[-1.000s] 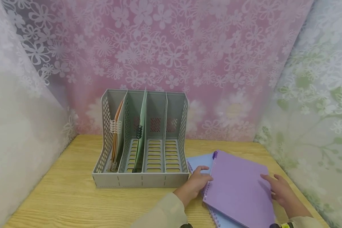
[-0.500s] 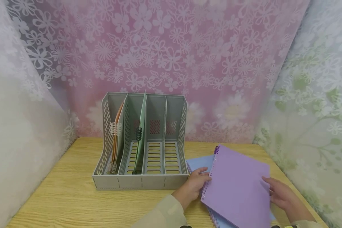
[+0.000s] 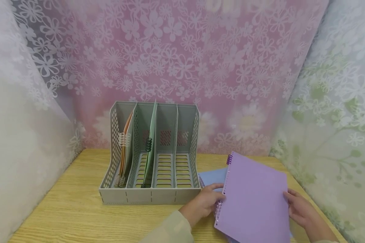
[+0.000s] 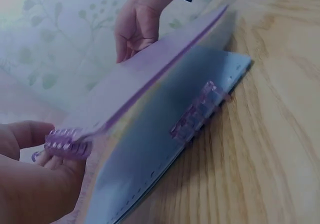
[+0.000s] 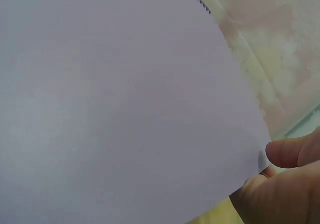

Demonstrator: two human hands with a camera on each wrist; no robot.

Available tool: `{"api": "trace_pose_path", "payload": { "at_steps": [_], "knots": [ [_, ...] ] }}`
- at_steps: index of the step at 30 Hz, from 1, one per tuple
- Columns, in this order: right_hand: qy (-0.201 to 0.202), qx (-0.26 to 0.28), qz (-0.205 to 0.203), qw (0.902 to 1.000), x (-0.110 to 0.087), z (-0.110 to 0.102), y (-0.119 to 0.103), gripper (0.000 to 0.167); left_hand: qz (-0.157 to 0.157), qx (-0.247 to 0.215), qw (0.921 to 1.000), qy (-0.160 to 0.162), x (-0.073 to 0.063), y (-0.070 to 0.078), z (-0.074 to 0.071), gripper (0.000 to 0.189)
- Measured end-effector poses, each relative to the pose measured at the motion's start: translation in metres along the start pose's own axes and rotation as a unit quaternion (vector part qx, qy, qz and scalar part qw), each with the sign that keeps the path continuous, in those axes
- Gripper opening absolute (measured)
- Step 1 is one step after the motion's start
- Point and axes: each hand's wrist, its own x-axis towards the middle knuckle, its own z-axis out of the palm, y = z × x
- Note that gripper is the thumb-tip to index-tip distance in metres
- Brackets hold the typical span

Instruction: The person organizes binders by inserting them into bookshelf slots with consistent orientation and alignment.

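Observation:
A purple spiral notebook (image 3: 255, 199) is held by its two long sides, raised over a blue spiral notebook (image 4: 150, 129) that lies on the table. My left hand (image 3: 204, 202) grips the purple notebook's bound edge around the purple coil (image 4: 67, 143), fingers beneath it. On the opposite edge my right hand (image 3: 301, 207) pinches the notebook, the thumb (image 5: 285, 153) at its border and the other fingers partly hidden under the cover. In the left wrist view a gap shows between the two notebooks.
A grey file rack (image 3: 149, 197) with several slots stands left of the notebooks. Orange notebooks (image 3: 123, 152) fill its first slot and a green notebook (image 3: 150, 145) its second. Floral curtains (image 3: 182, 67) hang behind the wooden table (image 3: 79, 216) and at its sides.
The purple notebook has lifted and tilted up off the blue one, its top edge rising. Both hands have closed on its edges; the right fingers, spread earlier, now pinch it.

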Motion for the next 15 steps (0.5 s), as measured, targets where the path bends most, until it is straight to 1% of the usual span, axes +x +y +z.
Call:
{"api": "trace_pose_path", "payload": {
  "at_steps": [1,2,3,5,8,9,10,12,13,14,15],
  "knots": [
    [0.001,0.014,-0.004,0.9999,-0.001,0.001,0.001,0.028,0.000,0.009,0.9999,-0.010,-0.002,0.001,-0.001,0.051],
    [0.000,0.029,-0.008,0.9995,-0.002,0.001,0.002,0.020,0.000,0.020,0.9996,-0.018,-0.004,0.003,-0.001,0.052],
    [0.000,0.041,-0.012,0.9991,-0.003,0.002,0.003,0.021,0.000,0.028,0.9993,-0.026,-0.006,0.004,-0.002,0.053],
    [-0.007,0.044,-0.027,0.9986,-0.004,0.003,0.004,0.031,-0.001,0.036,0.9984,-0.044,-0.010,0.005,-0.004,0.054],
    [-0.022,0.025,-0.039,0.9987,-0.004,0.007,0.003,0.025,0.000,0.036,0.9969,-0.070,-0.015,0.006,-0.008,0.054],
    [-0.023,0.014,-0.042,0.9987,-0.003,0.008,0.003,0.027,0.000,0.033,0.9964,-0.078,-0.017,0.007,-0.009,0.053],
    [-0.025,0.003,-0.041,0.9988,-0.003,0.009,0.003,0.034,0.000,0.031,0.9960,-0.084,-0.018,0.007,-0.012,0.053],
    [-0.030,-0.016,-0.037,0.9987,-0.002,0.013,0.001,0.055,0.000,0.024,0.9954,-0.093,-0.021,0.007,-0.016,0.053],
    [-0.029,-0.022,-0.034,0.9988,-0.002,0.016,0.000,0.063,-0.001,0.020,0.9953,-0.095,-0.022,0.008,-0.019,0.052],
    [-0.032,-0.030,-0.033,0.9985,-0.002,0.018,-0.001,0.068,-0.002,0.016,0.9952,-0.097,-0.024,0.009,-0.021,0.052],
    [-0.033,-0.031,-0.033,0.9984,-0.003,0.020,-0.001,0.068,-0.003,0.015,0.9952,-0.097,-0.025,0.009,-0.024,0.052]
  ]
}}
